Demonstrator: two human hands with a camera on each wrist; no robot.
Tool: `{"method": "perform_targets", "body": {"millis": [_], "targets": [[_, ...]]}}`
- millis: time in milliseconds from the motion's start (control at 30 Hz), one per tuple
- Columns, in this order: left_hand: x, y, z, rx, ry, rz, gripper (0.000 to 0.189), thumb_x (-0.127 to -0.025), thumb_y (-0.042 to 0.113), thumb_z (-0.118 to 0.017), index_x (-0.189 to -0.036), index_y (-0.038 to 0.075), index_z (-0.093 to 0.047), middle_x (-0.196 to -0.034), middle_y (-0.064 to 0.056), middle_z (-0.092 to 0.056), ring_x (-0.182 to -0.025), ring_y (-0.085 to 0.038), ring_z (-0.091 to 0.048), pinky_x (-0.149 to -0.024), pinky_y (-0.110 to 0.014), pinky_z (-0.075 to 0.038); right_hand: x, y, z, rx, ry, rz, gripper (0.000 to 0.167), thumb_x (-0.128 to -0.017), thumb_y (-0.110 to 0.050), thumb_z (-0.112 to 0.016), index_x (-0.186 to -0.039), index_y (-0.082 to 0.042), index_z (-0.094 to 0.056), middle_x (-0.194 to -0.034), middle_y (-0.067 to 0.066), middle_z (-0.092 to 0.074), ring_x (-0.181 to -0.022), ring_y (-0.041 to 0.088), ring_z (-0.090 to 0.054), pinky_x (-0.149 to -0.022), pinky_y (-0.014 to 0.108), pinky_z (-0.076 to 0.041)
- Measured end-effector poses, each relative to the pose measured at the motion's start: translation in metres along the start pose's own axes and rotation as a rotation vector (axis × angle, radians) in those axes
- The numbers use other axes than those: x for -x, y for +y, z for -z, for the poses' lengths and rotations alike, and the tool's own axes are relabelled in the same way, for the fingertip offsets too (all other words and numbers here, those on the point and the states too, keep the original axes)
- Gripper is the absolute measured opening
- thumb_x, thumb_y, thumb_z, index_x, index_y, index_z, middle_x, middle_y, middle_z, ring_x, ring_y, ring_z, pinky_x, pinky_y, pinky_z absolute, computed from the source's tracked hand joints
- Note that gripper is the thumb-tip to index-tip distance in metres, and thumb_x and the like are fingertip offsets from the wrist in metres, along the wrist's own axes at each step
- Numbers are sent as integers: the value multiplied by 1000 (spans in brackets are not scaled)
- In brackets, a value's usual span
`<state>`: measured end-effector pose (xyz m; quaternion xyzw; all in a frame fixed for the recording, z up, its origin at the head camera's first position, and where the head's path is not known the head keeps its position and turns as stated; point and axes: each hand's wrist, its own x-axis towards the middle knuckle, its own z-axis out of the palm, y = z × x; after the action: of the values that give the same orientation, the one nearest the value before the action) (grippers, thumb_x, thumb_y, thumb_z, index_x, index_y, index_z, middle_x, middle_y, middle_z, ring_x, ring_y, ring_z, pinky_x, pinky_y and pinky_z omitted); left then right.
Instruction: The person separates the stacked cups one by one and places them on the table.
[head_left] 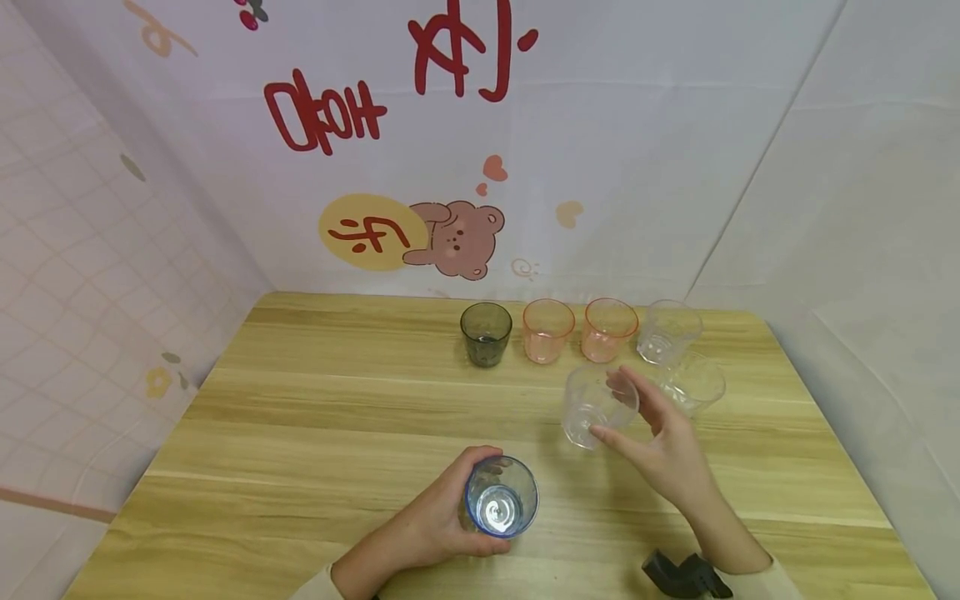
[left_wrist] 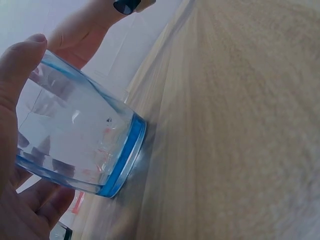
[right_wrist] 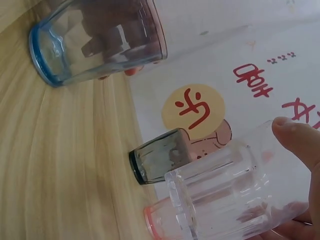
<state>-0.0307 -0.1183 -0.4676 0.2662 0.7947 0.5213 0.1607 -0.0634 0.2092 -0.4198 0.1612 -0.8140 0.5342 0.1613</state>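
My left hand (head_left: 442,517) grips a blue-tinted clear cup (head_left: 501,498), its fingers and thumb wrapped around the side from the left. In the left wrist view the blue base of this cup (left_wrist: 127,155) is close over the wooden surface. My right hand (head_left: 663,446) holds a colourless clear cup (head_left: 581,412), thumb on the near side and fingers on the far side. Seen from the right wrist, that clear cup (right_wrist: 220,190) is tilted and overlaps a smoky grey cup (right_wrist: 162,155) and a pink cup behind it.
Along the back of the wooden table (head_left: 315,400) stand a dark grey cup (head_left: 486,337), a pink cup (head_left: 547,333), another pink cup (head_left: 609,333) and a clear cup (head_left: 667,333). One more clear cup (head_left: 697,385) is beyond my right hand. White printed cloth (head_left: 615,150) rises behind.
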Motion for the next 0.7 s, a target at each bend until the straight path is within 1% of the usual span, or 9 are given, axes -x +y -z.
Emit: {"method": "perform_targets", "body": {"millis": [133,233,333,567,633,700], "targets": [[0,1,1,1,-1,-1,105,-78,36,-99,-159,12,-37,-151,3,-57,-136,-17,-58,-121,-39,-46,-2,5,1,11,11,-44,81,-80,13,-87,-153,4,-52,-139,25,-66,-125,0,-65,-112,9,-45],[1,0,1,7,-2,-4,104,-78,35,-99,-159,14,-37,-152,3,-57,-136,-18,-58,-121,-39,-46,-3,7,2,20,10,-79,79,-83,10,-87,-153,6,-51,-142,28,-64,-125,-3,-63,-111,7,-44],[1,0,1,9,-3,-9,104,-78,35,-99,-158,15,-37,-152,3,-57,-135,-18,-59,-121,-38,-46,-4,9,3,28,5,-112,79,-85,6,-88,-154,6,-50,-145,30,-63,-126,-7,-61,-110,6,-44],[0,-1,1,-3,-5,-13,105,-79,37,-98,-160,14,-36,-152,4,-56,-136,-18,-59,-120,-40,-48,-6,17,4,40,9,-183,81,-87,1,-88,-157,4,-47,-149,30,-60,-127,-13,-56,-109,4,-42],[0,0,1,0,-6,-13,105,-79,37,-98,-160,14,-36,-153,4,-56,-136,-19,-59,-120,-40,-48,-6,19,5,48,11,-212,82,-87,-1,-88,-157,4,-46,-150,30,-59,-128,-10,-56,-109,3,-41],[1,0,1,3,-7,-15,105,-79,37,-98,-159,13,-36,-152,3,-56,-135,-18,-59,-120,-40,-48,-6,21,5,60,8,-244,83,-88,-4,-89,-158,4,-45,-152,29,-59,-132,0,-59,-108,2,-41]]}}
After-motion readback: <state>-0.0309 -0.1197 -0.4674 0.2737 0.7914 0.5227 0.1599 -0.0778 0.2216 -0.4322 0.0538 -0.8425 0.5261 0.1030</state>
